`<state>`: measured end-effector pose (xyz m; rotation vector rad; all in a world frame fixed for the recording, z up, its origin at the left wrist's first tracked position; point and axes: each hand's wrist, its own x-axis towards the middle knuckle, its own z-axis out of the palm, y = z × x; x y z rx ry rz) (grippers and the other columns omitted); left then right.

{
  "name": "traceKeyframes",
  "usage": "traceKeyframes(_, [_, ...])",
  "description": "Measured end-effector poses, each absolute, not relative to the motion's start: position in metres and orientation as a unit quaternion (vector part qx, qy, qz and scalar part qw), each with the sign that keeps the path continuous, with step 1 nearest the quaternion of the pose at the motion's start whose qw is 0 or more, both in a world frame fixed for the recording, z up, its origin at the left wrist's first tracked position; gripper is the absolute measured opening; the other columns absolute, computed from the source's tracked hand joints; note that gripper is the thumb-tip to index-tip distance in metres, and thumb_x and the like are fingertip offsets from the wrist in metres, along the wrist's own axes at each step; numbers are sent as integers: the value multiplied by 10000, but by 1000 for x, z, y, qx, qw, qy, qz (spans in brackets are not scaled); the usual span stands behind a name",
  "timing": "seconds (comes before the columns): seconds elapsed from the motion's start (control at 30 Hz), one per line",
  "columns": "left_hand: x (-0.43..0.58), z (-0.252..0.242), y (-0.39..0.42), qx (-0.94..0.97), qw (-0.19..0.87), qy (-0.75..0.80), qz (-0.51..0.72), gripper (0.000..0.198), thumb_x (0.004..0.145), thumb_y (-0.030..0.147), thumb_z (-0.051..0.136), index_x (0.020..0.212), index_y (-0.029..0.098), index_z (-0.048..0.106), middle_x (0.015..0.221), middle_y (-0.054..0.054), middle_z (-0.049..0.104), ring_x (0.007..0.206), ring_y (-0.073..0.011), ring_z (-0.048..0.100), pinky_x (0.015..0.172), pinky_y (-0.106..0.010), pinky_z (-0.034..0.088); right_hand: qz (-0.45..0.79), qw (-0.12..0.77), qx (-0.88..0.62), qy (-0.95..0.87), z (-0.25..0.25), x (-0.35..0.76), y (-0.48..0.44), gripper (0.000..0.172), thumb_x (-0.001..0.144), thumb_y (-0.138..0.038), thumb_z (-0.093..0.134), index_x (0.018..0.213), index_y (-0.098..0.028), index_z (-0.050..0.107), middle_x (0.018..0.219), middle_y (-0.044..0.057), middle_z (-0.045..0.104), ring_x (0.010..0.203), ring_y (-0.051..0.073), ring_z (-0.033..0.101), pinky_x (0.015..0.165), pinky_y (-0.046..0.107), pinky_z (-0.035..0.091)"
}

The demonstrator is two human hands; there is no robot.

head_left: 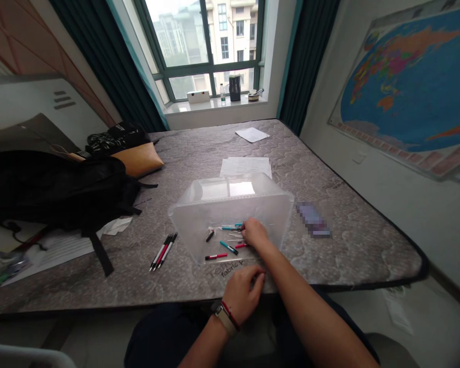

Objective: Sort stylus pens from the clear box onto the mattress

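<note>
A clear plastic box [187, 217] lies on its side on the mattress, its opening toward me. My right hand [255, 232] reaches into it, fingers bent together among the pen parts; what they pinch is hidden. Beside its fingertips are teal pen pieces [232, 228] and thin pale sticks. Nearer the opening lie a teal pen piece [229, 248], a red pen piece [216, 256] and a short black piece [209, 235]. My left hand [242, 290], with a banded wrist, is curled closed at the mattress's front edge, nothing visible in it.
Several assembled pens [163, 251] lie left of the box. A phone-like blurred object [313, 220] is to its right. Papers [246, 166] lie behind it. A black backpack [57, 189] and an orange-tan pouch [140, 159] occupy the left side of the mattress [352, 245].
</note>
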<state>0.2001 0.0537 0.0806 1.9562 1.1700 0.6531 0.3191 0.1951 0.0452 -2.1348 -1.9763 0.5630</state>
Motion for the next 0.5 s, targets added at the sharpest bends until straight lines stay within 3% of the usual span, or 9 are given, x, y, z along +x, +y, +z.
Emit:
traceKeyframes(0.13, [191,77,72,722,388,488,300,232,914,297,474,924,217,692,837,-32,711,758,-173,642,684,-262,462,225,279,-672,-648,58,313,193,200,851,-255,573,972,-182,714,1010,94,665,899,192,614,826,293,447])
traceKeyframes(0.23, [177,72,90,652,413,535,344,258,909,371,487,918,196,678,769,-32,699,658,-159,637,611,-250,470,409,409,-558,-595,73,311,185,235,830,-340,610,979,-173,682,870,39,666,691,137,588,664,260,468])
traceKeyframes(0.33, [163,70,105,566,471,560,379,343,883,474,510,962,168,644,771,-44,696,569,-147,622,519,-242,477,566,482,-439,-504,84,308,175,337,784,-414,659,1043,-199,637,826,-7,625,573,94,537,510,215,426])
traceKeyframes(0.5, [146,72,115,504,533,546,404,466,826,510,594,1112,143,583,823,-62,710,546,-140,642,499,-233,490,599,541,-407,-428,89,299,167,425,716,-408,733,1083,-236,606,804,-35,589,646,107,600,533,209,471])
